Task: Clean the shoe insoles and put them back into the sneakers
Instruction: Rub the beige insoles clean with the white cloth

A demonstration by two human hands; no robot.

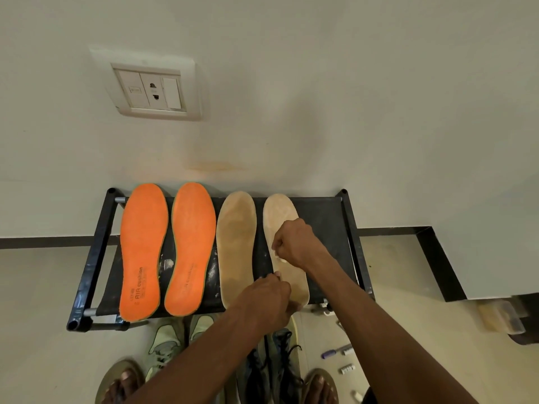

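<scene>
Side by side on a black shoe rack (96, 258) lie two orange insoles (143, 249) (191, 246) and two tan ones. The left tan insole (236, 243) lies untouched. On the right tan insole (281, 208), my right hand (294, 243) is closed around something small and white pressed against the insole's middle. My left hand (268, 298) pinches the same insole's left edge near the heel. Below the rack stand pale green sneakers (166, 342) and dark sneakers (280, 363), partly hidden by my arms.
The rack stands against a white wall with a socket plate (151, 88). My sandalled feet (122, 383) are at the bottom edge. Small items, including a purple marker (335, 351), lie on the floor at right, near a brush-like object (500, 317).
</scene>
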